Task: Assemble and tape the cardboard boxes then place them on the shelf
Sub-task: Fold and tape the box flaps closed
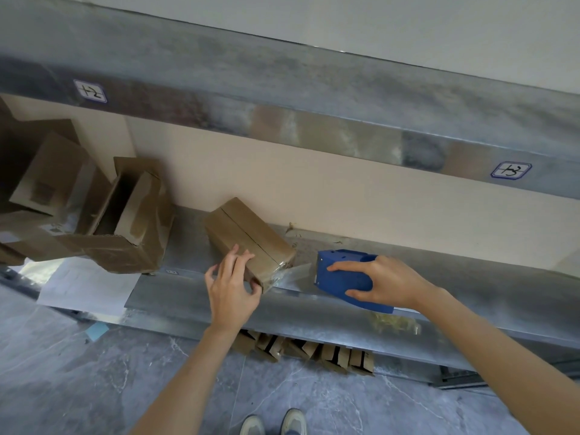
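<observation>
A small brown cardboard box (248, 237) lies on the metal shelf (188, 293), its flaps closed and clear tape over its near end. My left hand (232, 284) holds the box's near corner, fingers on top and thumb at the end face. My right hand (383, 284) grips a blue tape dispenser (342, 274) just right of the box. A strip of clear tape (298, 271) runs from the dispenser to the box's near end.
Several open and taped cardboard boxes (125, 221) are piled at the shelf's left, over white paper (84, 287). An upper shelf beam (282, 105) with labels hangs overhead. Flat cardboard pieces (307, 350) lie under the shelf. My shoes (273, 423) stand on the grey floor.
</observation>
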{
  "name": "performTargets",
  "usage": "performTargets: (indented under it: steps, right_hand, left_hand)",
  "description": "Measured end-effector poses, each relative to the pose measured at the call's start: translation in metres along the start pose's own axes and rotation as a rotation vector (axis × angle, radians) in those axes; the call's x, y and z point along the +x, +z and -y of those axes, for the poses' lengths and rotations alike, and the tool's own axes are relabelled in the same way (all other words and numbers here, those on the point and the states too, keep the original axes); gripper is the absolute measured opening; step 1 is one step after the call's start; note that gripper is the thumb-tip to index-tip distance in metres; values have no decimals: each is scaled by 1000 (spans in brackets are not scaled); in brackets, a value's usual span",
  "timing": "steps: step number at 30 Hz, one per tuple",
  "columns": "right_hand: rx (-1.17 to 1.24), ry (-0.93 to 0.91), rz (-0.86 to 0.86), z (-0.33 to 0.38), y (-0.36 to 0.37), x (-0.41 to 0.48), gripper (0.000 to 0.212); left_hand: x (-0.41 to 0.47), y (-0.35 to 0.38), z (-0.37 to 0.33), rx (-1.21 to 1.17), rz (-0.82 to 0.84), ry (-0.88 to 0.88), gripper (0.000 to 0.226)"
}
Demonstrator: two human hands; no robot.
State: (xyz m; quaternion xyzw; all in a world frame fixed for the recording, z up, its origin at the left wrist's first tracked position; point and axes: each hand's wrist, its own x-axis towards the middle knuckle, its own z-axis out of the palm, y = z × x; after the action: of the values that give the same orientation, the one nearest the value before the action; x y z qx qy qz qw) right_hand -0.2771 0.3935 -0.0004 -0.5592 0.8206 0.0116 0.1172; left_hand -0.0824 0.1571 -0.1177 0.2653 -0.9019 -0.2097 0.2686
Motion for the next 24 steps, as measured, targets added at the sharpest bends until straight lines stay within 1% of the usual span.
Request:
performTargets:
  steps: [4,8,12,15,20,24]
  right_hand:
    - [-9,5,0,0,0,0,55]
    - [-12,9,8,2,-4,0,54]
    - [-30,8,14,3,-7,1,54]
    - [-44,6,9,2,-8,3,54]
    - [-41,-29,6,4,-12,5,54]
    - [-52,-102,-8,17,-15,11,52]
  left_hand:
    - [-2,-1,-1,2,63,3,68]
    - [-4,-2,-2,-7,103,13,72]
    - [-4,-1,-3,26,84,13,74]
    - [-2,0,-3,53,58,33,69]
    - [-1,-7,6,17,89,75,67]
    - [-2,-22,29,-36,109,91,69]
